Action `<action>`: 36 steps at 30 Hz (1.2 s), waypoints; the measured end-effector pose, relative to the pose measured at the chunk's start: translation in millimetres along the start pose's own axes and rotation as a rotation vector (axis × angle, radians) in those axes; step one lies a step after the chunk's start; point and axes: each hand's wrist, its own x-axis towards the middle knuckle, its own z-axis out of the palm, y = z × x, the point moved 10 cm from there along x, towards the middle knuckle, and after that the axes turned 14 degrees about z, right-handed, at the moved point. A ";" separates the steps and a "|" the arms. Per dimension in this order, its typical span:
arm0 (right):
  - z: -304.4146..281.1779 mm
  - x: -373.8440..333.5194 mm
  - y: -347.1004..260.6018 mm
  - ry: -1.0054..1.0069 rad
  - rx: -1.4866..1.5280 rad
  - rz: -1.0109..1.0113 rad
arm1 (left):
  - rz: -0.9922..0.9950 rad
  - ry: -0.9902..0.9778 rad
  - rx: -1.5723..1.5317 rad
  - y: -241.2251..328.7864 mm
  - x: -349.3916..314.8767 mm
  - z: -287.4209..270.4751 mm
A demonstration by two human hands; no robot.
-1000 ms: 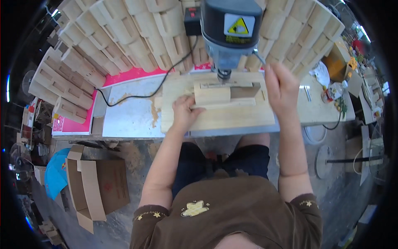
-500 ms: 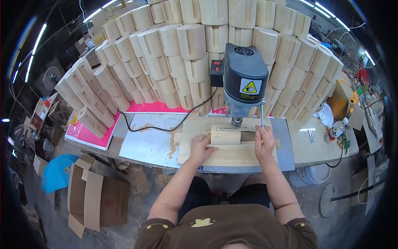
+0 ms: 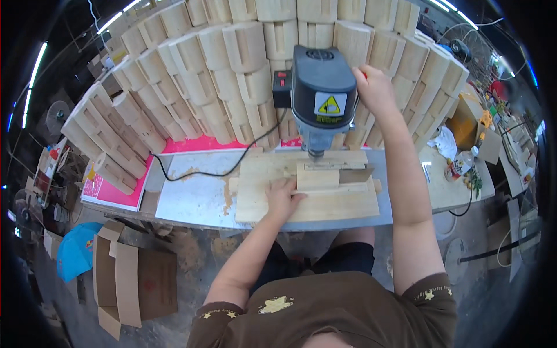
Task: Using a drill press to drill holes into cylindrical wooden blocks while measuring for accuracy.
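Observation:
The drill press has a dark blue-grey head, and its chuck points down at a pale wooden block. This block lies on a flat wooden board with raised strips. My left hand rests at the block's left end, fingers lying over the wood and thumb spread toward me. Raised at the right side of the drill head, my right hand is closed round the end of the feed lever, which is mostly hidden. The part of the block under my left hand cannot be seen.
Stacked slotted wooden cylinders form a tall wall behind the drill press. A black cable loops across the table at left. A plastic bottle stands at right. An opened cardboard box and a blue umbrella are on the floor at left.
My right hand has swung up and away from me, from beside the block to beside the drill head. My left hand stays at the block. The whole view has shifted slightly.

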 end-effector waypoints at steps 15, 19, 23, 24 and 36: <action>-22.2 -155.7 24.2 -0.069 0.463 -0.015 | 0.051 0.056 0.002 -2.4 6.9 -3.9; 5.9 -180.4 44.7 0.051 0.539 -0.133 | 0.029 0.046 0.003 -0.7 6.4 -6.0; 24.3 -186.5 52.8 0.068 0.559 -0.211 | -0.009 -0.017 0.008 -5.2 5.7 -6.3; 24.4 -186.3 52.4 0.061 0.543 -0.214 | 0.017 0.030 0.007 -4.3 4.7 -5.4; -28.1 -46.2 -4.7 -0.023 0.360 0.020 | -0.080 -0.015 -0.051 -11.0 3.5 -1.8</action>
